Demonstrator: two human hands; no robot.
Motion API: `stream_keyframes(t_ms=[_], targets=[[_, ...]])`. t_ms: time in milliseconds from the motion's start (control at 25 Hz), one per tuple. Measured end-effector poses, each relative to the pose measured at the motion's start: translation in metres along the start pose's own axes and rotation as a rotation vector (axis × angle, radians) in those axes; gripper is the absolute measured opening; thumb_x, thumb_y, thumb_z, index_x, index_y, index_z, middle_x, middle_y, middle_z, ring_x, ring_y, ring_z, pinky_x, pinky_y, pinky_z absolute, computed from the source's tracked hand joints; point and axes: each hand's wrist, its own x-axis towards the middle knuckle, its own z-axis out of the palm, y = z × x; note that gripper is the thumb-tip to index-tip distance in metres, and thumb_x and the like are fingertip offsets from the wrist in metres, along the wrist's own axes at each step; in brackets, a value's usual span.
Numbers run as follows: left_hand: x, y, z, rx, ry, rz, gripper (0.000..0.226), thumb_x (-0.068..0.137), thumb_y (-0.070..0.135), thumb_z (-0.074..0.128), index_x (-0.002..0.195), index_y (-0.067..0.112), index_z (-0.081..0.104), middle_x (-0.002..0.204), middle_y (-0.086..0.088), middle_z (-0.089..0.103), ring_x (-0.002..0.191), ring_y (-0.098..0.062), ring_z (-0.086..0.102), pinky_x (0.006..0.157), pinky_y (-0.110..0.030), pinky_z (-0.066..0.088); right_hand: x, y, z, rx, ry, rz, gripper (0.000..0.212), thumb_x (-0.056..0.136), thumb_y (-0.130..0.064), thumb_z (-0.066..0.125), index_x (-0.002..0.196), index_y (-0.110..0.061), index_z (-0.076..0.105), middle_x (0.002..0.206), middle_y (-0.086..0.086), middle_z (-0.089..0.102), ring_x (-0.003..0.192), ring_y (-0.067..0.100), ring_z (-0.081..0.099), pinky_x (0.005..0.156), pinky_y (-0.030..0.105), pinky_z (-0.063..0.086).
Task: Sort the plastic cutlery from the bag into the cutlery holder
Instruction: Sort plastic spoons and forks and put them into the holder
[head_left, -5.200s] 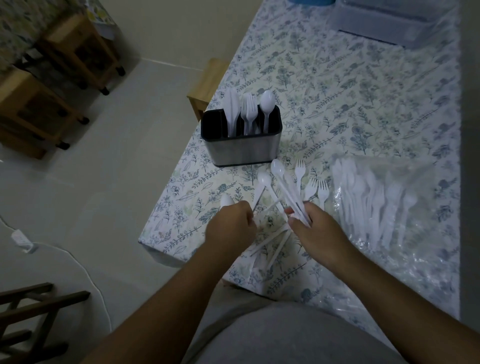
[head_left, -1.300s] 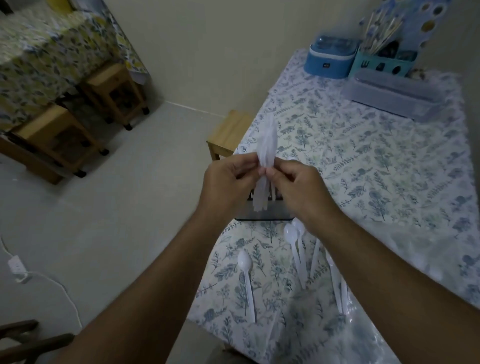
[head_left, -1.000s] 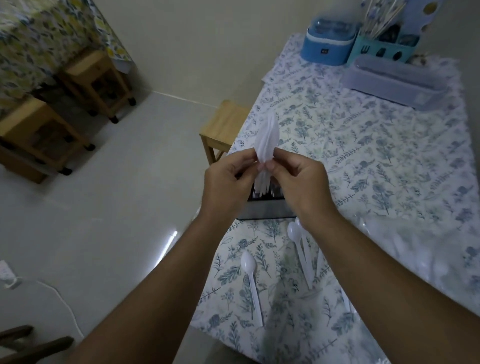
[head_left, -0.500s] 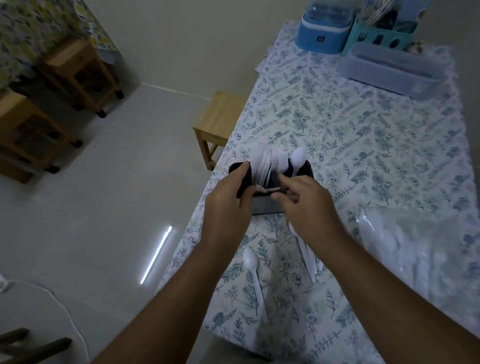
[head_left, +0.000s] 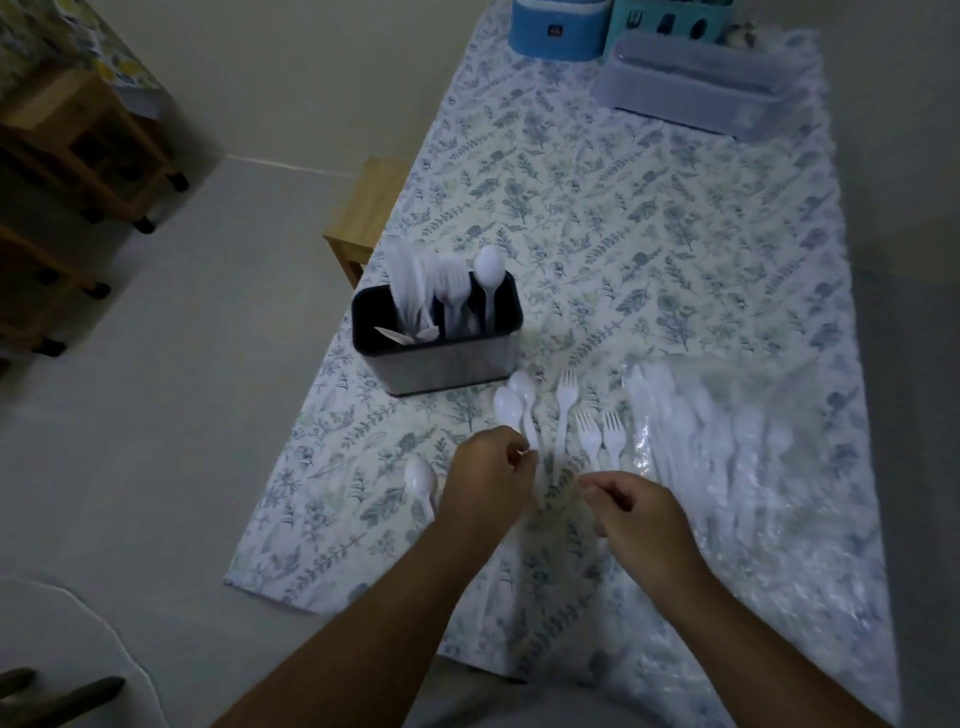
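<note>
A cutlery holder (head_left: 438, 347), dark-rimmed with a metal body, is seen just left of the frame's centre on a floral tablecloth (head_left: 649, 218). Knives (head_left: 408, 291) stand upright in its left compartment, forks (head_left: 451, 291) in the middle one, and a spoon (head_left: 489, 275) in the right one.

Just below the holder, loose cutlery lies on the cloth: two spoons (head_left: 514, 402) side by side, three forks (head_left: 589, 426) to their right, and a single spoon (head_left: 421, 480) apart at the lower left. A clear bag (head_left: 727, 441) holding more white cutlery lies at the right of the frame, just beside the forks.

The left hand (head_left: 485, 480) is curled, thumb and forefinger pinched at the handles of the two spoons; whether a handle is actually gripped cannot be told. The right hand (head_left: 636, 512) is loosely curled over the cloth below the forks, and nothing is seen held in it.

At the top of the frame, a blue container (head_left: 556, 26) and a grey box (head_left: 696, 85) are seen.
</note>
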Motion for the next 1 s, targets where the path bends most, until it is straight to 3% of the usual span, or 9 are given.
stream_keyframes(t_ms=[80,240,400,480,600,720,800,880,1000], targets=[[0.013,0.014,0.018,0.082,-0.023,-0.064,0.018,0.092,0.028,0.066,0.089,0.012,0.072,0.083,-0.005,0.073,0.079,-0.019,0.067,0.073,-0.030,0.054,-0.002,0.012,-0.010,-0.004,-0.009,0.020,0.018,0.096,-0.021,0.064,0.105,-0.027,0.079,0.097,-0.011,0.076,0.092,0.010,0.071,0.088,0.037,0.060],[0.041,0.037,0.042,0.276,-0.067,-0.161,0.027,0.091,0.033,0.067,0.096,0.007,0.067,0.097,-0.012,0.071,0.094,-0.028,0.068,0.077,-0.033,0.055,-0.002,0.018,-0.025,0.053,-0.025,0.047,0.020,0.096,-0.021,0.063,0.107,-0.027,0.079,0.096,-0.010,0.076,0.092,0.010,0.070,0.088,0.035,0.060],[0.042,0.050,0.046,0.399,-0.159,-0.161,0.026,0.100,0.016,0.053,0.117,0.000,0.064,0.110,-0.016,0.068,0.103,-0.029,0.066,0.093,-0.039,0.054,-0.001,0.019,-0.035,0.099,-0.031,0.055,0.020,0.095,-0.020,0.063,0.102,-0.031,0.078,0.097,-0.013,0.075,0.093,0.007,0.069,0.091,0.040,0.060],[0.032,0.055,0.039,0.415,-0.140,-0.111,0.026,0.099,0.010,0.049,0.113,-0.003,0.066,0.099,-0.017,0.070,0.091,-0.029,0.069,0.081,-0.035,0.055,0.002,0.019,-0.037,0.117,-0.025,0.048,0.020,0.096,-0.021,0.062,0.108,-0.027,0.077,0.100,-0.011,0.075,0.095,0.009,0.070,0.092,0.042,0.059],[-0.001,0.063,0.029,0.209,-0.253,-0.006,0.027,0.099,0.014,0.050,0.078,0.011,0.067,0.071,-0.002,0.064,0.063,-0.016,0.062,0.055,-0.026,0.050,0.006,0.014,-0.034,0.196,-0.075,0.069,0.021,0.097,-0.033,0.062,0.114,-0.024,0.072,0.101,-0.004,0.075,0.094,0.017,0.072,0.091,0.044,0.060],[-0.022,0.065,0.031,0.080,-0.452,0.052,0.029,0.096,0.017,0.054,0.068,0.017,0.062,0.062,0.005,0.058,0.053,-0.006,0.054,0.052,-0.020,0.043,0.007,0.012,-0.030,0.197,-0.054,0.027,0.034,0.097,-0.039,0.062,0.081,-0.010,0.058,0.079,0.017,0.068,0.075,0.031,0.068,0.076,0.047,0.059],[-0.014,0.064,0.037,0.036,-0.299,-0.048,0.023,0.095,0.023,0.058,0.076,0.013,0.066,0.066,0.002,0.063,0.055,-0.008,0.058,0.052,-0.022,0.050,0.010,0.013,-0.031,0.262,0.017,0.065,0.035,0.098,-0.033,0.061,0.076,-0.008,0.056,0.078,0.018,0.070,0.073,0.029,0.071,0.075,0.049,0.061],[0.005,0.062,0.043,0.008,-0.102,-0.186,0.026,0.096,0.031,0.060,0.079,0.011,0.063,0.067,0.002,0.063,0.057,-0.006,0.057,0.051,-0.020,0.045,0.009,0.014,-0.036,0.326,0.031,0.145,0.023,0.101,-0.019,0.055,0.081,-0.007,0.061,0.081,0.014,0.072,0.067,0.022,0.068,0.068,0.039,0.060],[0.028,0.061,0.054,0.024,-0.097,-0.255,0.026,0.096,0.029,0.062,0.083,0.008,0.069,0.068,-0.003,0.066,0.055,-0.006,0.055,0.048,-0.018,0.040,0.003,0.019,-0.040,0.258,-0.009,0.158,0.028,0.102,-0.013,0.045,0.085,-0.004,0.066,0.082,0.011,0.067,0.066,0.019,0.054,0.065,0.039,0.048]])
